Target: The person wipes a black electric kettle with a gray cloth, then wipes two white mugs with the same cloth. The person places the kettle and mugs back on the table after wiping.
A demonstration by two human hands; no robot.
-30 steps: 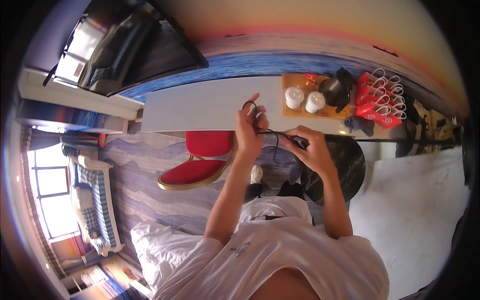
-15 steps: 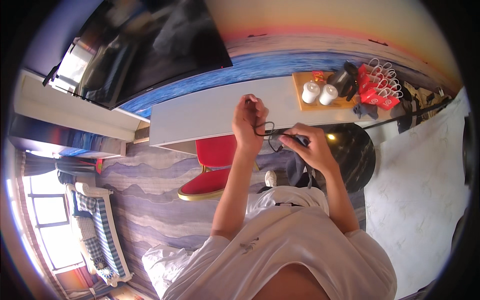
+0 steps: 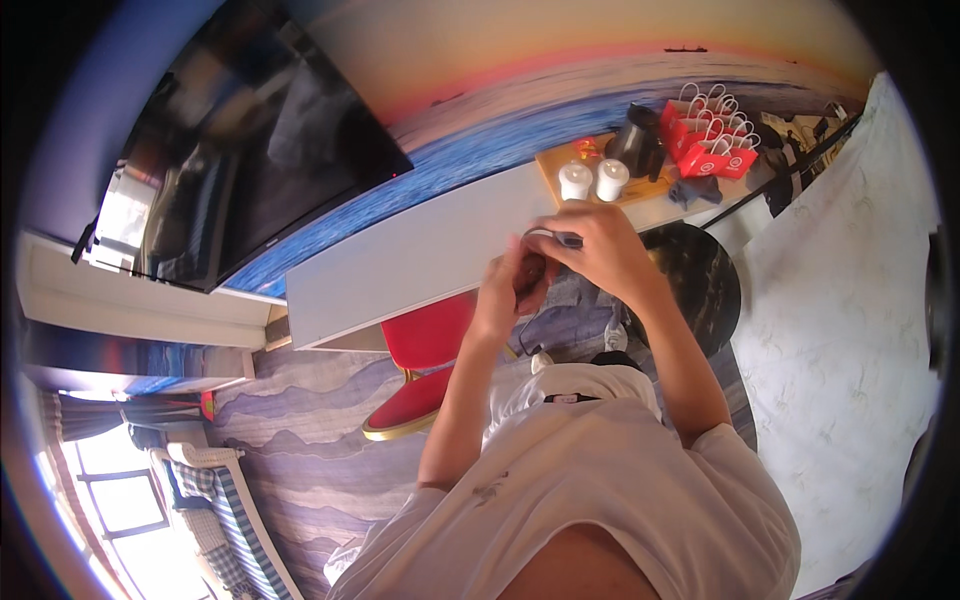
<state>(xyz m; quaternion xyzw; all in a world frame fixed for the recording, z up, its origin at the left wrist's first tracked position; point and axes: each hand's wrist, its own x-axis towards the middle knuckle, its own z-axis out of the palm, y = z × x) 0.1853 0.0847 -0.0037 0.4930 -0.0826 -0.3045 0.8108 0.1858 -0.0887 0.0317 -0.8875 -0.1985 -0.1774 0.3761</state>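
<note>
Both hands are raised in front of me near the desk's front edge, working on a thin black cord point(image 3: 540, 233). My left hand point(image 3: 503, 292) is closed round a dark bundled part, with its palm side turned toward the right. My right hand point(image 3: 598, 248) bends over from the right and pinches the cord close to the left fingertips. A short dark piece shows by the right fingers, its kind unclear. One loose cord end hangs below the left hand. The fingers overlap, so part of the cord is hidden.
Ahead runs a long white desk point(image 3: 400, 245). On it, a wooden tray point(image 3: 553, 172) carries two white lidded cups point(image 3: 593, 181) and a black kettle point(image 3: 636, 142), beside red paper bags point(image 3: 706, 140). A red chair point(image 3: 412, 402), a round black table point(image 3: 700, 290) and a white bed point(image 3: 830, 330) stand nearby.
My hands have come together, the right moving up and left to the left hand. The cord's loop between them has shortened. The view has turned a little.
</note>
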